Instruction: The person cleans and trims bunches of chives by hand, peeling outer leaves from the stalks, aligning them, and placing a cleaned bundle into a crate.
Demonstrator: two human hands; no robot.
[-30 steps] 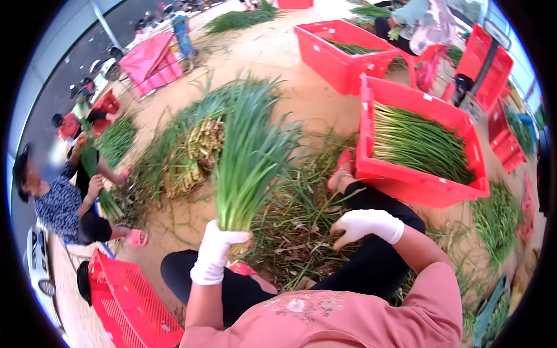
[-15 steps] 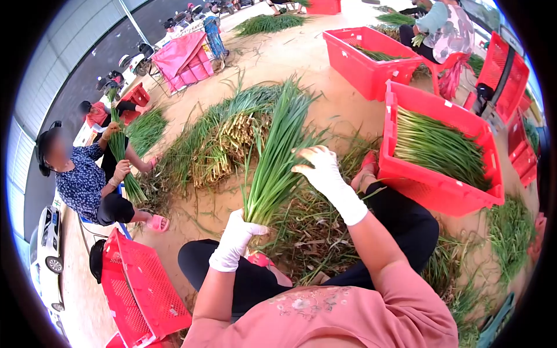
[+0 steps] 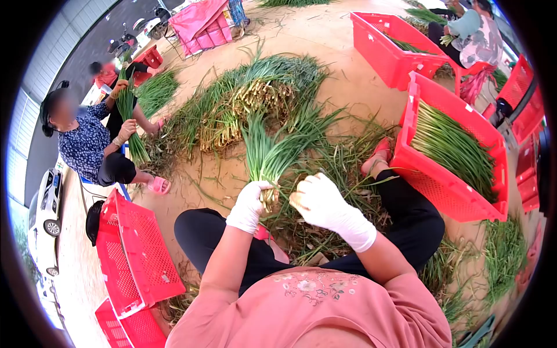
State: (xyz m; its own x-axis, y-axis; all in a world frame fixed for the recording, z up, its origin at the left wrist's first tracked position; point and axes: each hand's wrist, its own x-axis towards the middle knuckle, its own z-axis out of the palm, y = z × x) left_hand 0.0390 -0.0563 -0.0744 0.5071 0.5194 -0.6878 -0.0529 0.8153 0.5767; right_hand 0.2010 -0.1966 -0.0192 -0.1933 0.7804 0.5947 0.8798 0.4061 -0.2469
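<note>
My left hand [image 3: 249, 204], in a white glove, is closed round the lower end of a bunch of garlic chives [image 3: 270, 152]. The leaves fan out away from me and the pale root ends stick out beside the thumb. My right hand [image 3: 321, 201], gloved too, is just right of those root ends, apart from them, with its fingers curled together. Whatever lies in its fingertips, if anything, is too small to make out. Beyond the bunch is a big heap of chives [image 3: 264, 95], cut ends toward me. Loose trimmings [image 3: 313, 232] cover the ground between my legs.
At right a red crate [image 3: 449, 200] holds chives laid in line, with another red crate [image 3: 400, 64] behind it. Stacked red crates [image 3: 139, 252] stand at my left. A seated co-worker [image 3: 87, 139] holds chives at left; another person [image 3: 476, 37] sits at far right.
My right hand has come down from the leaves to beside the root ends, its fingers now curled. The left hand has raised the bunch slightly and moved forward. The view has shifted.
</note>
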